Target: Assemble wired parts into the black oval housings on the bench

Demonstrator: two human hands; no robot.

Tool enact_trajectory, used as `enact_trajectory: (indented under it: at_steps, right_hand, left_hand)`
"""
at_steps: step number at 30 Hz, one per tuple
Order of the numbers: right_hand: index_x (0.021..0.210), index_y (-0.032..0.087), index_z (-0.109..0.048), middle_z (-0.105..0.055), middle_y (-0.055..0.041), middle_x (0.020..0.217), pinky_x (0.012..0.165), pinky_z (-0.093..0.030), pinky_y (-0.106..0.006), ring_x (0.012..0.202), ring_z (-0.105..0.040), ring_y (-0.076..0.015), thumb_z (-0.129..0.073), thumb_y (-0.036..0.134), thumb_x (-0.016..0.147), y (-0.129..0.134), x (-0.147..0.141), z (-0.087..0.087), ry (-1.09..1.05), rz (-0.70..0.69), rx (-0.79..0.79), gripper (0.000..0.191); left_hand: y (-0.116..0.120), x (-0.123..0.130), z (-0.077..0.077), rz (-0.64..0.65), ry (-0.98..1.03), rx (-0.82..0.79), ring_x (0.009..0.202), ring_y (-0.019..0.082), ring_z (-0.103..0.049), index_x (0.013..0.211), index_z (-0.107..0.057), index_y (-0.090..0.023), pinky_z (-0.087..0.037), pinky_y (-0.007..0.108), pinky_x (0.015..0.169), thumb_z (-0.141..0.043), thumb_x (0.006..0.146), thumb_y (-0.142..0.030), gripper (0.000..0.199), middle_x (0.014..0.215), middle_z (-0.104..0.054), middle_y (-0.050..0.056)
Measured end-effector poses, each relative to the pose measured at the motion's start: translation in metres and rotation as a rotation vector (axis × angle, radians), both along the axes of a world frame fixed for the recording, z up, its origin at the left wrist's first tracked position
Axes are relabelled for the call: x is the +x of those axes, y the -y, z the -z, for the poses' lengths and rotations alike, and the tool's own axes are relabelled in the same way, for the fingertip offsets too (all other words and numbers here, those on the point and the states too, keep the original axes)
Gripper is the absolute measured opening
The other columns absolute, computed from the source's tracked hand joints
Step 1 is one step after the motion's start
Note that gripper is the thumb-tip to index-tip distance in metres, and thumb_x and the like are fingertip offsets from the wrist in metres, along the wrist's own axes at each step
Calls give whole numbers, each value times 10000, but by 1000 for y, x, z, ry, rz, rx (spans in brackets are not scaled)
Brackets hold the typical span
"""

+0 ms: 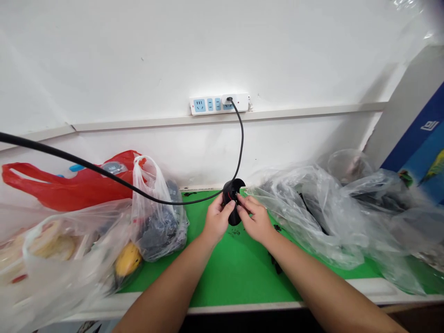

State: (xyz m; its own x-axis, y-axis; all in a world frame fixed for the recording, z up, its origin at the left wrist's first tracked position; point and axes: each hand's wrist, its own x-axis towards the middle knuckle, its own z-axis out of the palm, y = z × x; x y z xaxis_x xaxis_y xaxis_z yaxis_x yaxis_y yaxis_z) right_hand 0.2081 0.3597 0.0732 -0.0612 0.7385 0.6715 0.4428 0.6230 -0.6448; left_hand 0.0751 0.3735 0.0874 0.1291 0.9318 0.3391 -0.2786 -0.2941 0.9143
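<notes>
A small black curved housing (pixel 233 213), like a tube with one side cut away, is held up over the green tabletop (pixel 239 273). A thin red line and some small parts show inside it, too small to name. Wrapped round its left side is my left hand (pixel 218 216), thumb along the edge. My right hand (pixel 254 216) is closed at the opening on the right, thumb and fingertips pinched against the inside; what they grip is hidden. A black cable (pixel 242 138) passes behind the housing's top.
A white power strip (pixel 219 103) on the wall has a plug in it. Left stand a red bag (pixel 86 185), a white plastic bag (pixel 159 222) with dark things and a yellow fruit-like item (pixel 128 260). Clear plastic bags (pixel 322 208) and a blue box (pixel 412 138) are at right.
</notes>
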Motion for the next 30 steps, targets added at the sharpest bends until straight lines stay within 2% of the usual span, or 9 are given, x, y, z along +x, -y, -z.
enact_trajectory:
  at_steps: [4, 11, 18, 20, 23, 26, 30]
  right_hand:
    - [1174, 161, -618, -514, -35, 749, 622, -446, -221, 668, -494, -84, -470, 244, 883, -1, 3, -1, -18, -2, 3, 337]
    - [982, 154, -687, -500, -35, 703, 609, -424, -220, 655, -486, -87, -466, 251, 885, -1, 1, -3, -51, 14, 6, 261]
    - [1048, 154, -680, -489, -27, 730, 608, -430, -212, 664, -490, -77, -487, 275, 884, -1, 1, -4, -167, -14, 20, 281]
    - [1090, 159, -667, -513, -36, 770, 646, -451, -224, 695, -507, -81, -498, 280, 879, -1, 2, -5, -146, -11, 16, 296]
    - [1131, 169, -645, -556, -56, 850, 688, -477, -231, 756, -536, -93, -511, 316, 872, 0, 1, -6, -158, -36, -46, 327]
    - [1130, 154, -624, -592, -70, 902, 693, -495, -229, 778, -559, -105, -503, 381, 870, 1, -1, -7, -307, -73, -172, 365]
    - [1122, 125, -590, -623, -85, 939, 670, -511, -245, 728, -574, -111, -492, 485, 847, -4, 0, -9, -493, -70, -384, 463]
  left_hand:
    - [3, -1, -5, 7, -62, 25, 991, 196, -599, 1157, -607, -143, -454, 286, 884, -647, 795, -286, 391, 1093, -660, 76]
    - [8, 2, -7, -24, -98, 0, 967, 204, -609, 1111, -631, -138, -461, 291, 872, -666, 769, -311, 385, 1064, -669, 79]
    - [8, 2, -6, 1, 12, -14, 1009, 197, -598, 1106, -636, -157, -441, 297, 913, -683, 757, -290, 376, 1104, -658, 73]
    - [7, 3, -7, 14, 78, -94, 1002, 195, -604, 1065, -647, -157, -447, 293, 898, -701, 737, -288, 358, 1085, -664, 68]
    - [4, 6, -8, -11, 234, -300, 913, 178, -632, 1017, -641, -159, -477, 271, 797, -713, 713, -299, 343, 989, -683, 49]
    - [-2, 4, -7, -41, 343, -437, 752, 141, -638, 970, -627, -151, -483, 241, 664, -711, 700, -318, 328, 859, -679, 30]
    - [-9, -4, -7, -2, 332, -535, 598, 140, -615, 916, -610, -132, -485, 269, 568, -690, 705, -383, 337, 759, -661, 43]
